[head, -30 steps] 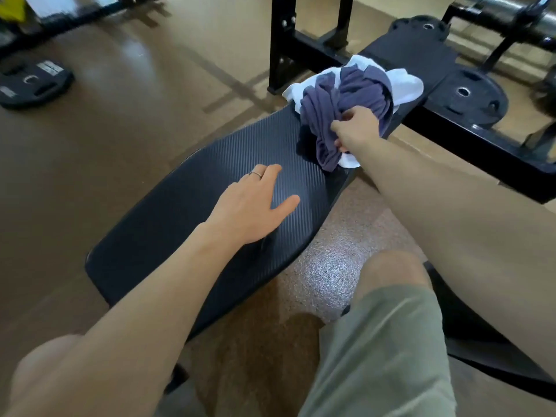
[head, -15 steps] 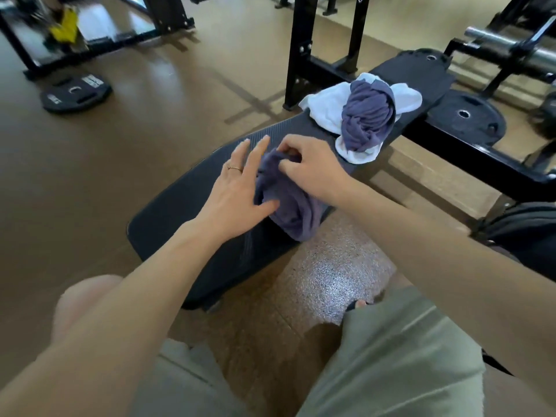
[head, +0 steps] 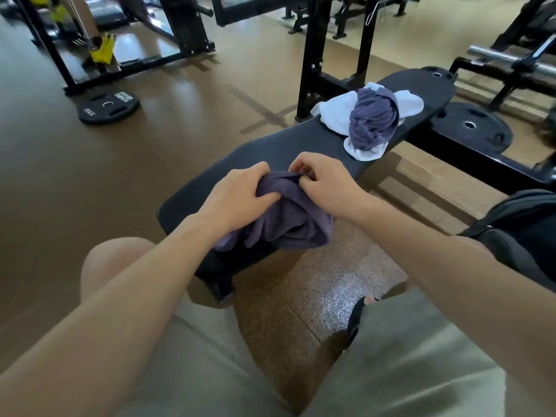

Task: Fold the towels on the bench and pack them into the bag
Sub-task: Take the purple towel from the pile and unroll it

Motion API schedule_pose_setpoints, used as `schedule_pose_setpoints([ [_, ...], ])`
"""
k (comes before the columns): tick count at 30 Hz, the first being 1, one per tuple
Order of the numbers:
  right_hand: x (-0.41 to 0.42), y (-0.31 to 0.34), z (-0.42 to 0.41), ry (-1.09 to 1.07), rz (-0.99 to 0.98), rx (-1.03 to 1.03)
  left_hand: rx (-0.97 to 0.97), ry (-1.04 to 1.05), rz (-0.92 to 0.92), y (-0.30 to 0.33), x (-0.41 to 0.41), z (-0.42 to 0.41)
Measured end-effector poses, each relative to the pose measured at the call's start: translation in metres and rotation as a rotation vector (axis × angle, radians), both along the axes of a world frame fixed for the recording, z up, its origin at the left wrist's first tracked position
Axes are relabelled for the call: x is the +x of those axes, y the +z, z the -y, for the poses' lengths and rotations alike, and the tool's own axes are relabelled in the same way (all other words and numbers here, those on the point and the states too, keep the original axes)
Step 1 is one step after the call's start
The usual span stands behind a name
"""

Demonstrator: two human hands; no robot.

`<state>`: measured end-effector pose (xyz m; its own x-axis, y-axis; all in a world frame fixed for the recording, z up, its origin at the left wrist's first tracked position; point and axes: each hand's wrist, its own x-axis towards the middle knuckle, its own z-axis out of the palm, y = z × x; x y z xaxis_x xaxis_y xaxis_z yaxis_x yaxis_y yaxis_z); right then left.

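Left hand (head: 237, 195) and right hand (head: 326, 183) grip the purple towel (head: 288, 224) between them.

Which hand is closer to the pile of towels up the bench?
The right. The right hand pinches the purple towel on the side nearer the pile; the left hand grips it further away, toward the bench's near end.

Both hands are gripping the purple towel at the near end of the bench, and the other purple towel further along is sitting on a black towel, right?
Not quite. In the head view the far purple towel lies on a white towel, not a black one. The rest holds: the left hand and right hand grip the near purple towel at the bench's near end.
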<state>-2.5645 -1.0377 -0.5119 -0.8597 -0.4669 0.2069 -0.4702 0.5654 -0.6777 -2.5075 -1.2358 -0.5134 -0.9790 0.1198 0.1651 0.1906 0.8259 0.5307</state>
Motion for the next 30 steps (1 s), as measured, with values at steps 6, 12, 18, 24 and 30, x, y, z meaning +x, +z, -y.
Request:
schedule_pose_setpoints([
  [6,0.004,0.002,-0.001,-0.094,-0.036,-0.022,-0.139,-0.062,0.028,0.001,0.003,0.006],
  [12,0.004,0.005,0.017,-0.108,-0.163,-0.024,0.123,-0.15,0.224,0.002,-0.005,0.022],
  [18,-0.023,-0.004,0.011,-0.19,-0.164,0.07,0.154,-0.01,0.023,-0.005,-0.031,0.049],
  [24,-0.059,-0.012,0.021,-0.138,-0.168,0.03,0.144,0.135,-0.032,-0.022,-0.068,0.065],
  [30,-0.099,-0.043,0.04,-0.2,-0.085,-0.028,0.136,0.224,-0.01,-0.048,-0.085,0.068],
])
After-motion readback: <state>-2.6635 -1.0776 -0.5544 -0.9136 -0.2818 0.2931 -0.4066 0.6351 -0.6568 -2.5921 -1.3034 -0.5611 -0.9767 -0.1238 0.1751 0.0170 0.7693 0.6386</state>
